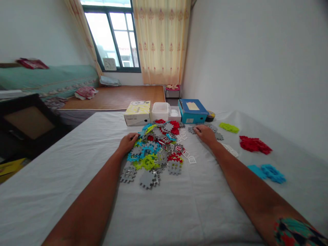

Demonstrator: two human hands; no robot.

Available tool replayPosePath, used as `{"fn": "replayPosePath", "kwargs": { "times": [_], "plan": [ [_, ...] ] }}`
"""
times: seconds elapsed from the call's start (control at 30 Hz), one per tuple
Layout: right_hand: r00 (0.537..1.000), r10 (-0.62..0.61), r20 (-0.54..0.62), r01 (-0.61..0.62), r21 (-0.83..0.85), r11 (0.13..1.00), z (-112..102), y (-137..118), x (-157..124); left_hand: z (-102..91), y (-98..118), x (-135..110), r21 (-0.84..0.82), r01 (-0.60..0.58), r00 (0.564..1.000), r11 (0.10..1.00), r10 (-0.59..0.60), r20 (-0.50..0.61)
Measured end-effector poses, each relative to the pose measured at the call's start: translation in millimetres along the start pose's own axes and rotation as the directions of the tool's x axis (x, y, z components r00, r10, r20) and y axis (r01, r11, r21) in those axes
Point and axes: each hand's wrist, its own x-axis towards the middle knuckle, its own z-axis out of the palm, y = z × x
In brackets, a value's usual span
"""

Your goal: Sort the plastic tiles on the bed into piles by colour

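Observation:
A mixed heap of interlocking plastic building tiles [148, 148], in grey, blue, lime and red, lies on the white sheet in front of me. At the heap's left edge is my left hand [128, 142], its fingers curled together against the pieces; whatever they grip is hidden. My right hand [205, 134] is to the right of the heap, its closed fingertips on a grey tile [191, 130] among other grey tiles [219, 136]. Small white window-shaped pieces [192, 160] lie along the heap's right side.
Lime tiles [229, 127], red tiles [255, 145], blue tiles [273, 173] and white pieces [230, 149] form separate groups at right. Behind the heap stand a yellow-and-white box [137, 113], a white container [160, 111], a blue box [192, 111] and a tape roll [210, 116].

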Motion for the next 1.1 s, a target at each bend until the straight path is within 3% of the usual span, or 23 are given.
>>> {"fn": "replayPosePath", "kwargs": {
  "times": [0.1,0.2,0.33,0.47,0.6,0.8,0.97,1.1],
  "plan": [
    [0.983,-0.11,0.148,0.101,0.064,0.993,1.7,-3.1,-4.3,0.3,-1.1,0.4,0.001,-0.001,1.0,1.0,0.001,-0.003],
    [0.969,-0.177,0.171,0.165,0.08,0.983,11.8,-1.6,-8.1,1.0,-2.2,0.8,0.004,-0.001,1.0,1.0,0.001,-0.006],
    [0.99,-0.062,0.124,0.06,0.02,0.998,23.6,0.3,-7.4,2.3,-3.8,1.2,0.01,0.015,1.0,1.0,-0.015,-0.005],
    [0.994,-0.042,0.098,0.03,0.122,0.992,23.9,-11.4,2.1,3.1,-5.1,1.3,0.01,0.016,1.0,1.0,-0.016,-0.003],
    [0.983,-0.022,0.184,-0.021,0.227,0.974,23.8,-30.2,25.1,2.2,-4.1,0.8,0.006,0.012,1.0,1.0,-0.012,0.007],
    [0.968,0.033,0.247,-0.074,0.161,0.984,41.8,-51.5,55.5,2.0,-2.1,-0.8,-0.003,0.028,1.0,1.0,-0.028,0.001],
    [0.971,0.057,0.232,-0.087,0.119,0.989,56.3,-76.0,45.8,2.8,-1.8,-1.6,-0.014,0.024,1.0,1.0,-0.024,-0.012],
    [0.971,0.022,0.237,-0.057,0.143,0.988,52.1,-88.0,29.8,3.2,-2.3,-1.1,-0.023,0.053,0.998,0.998,-0.053,-0.017]
  ]
}}
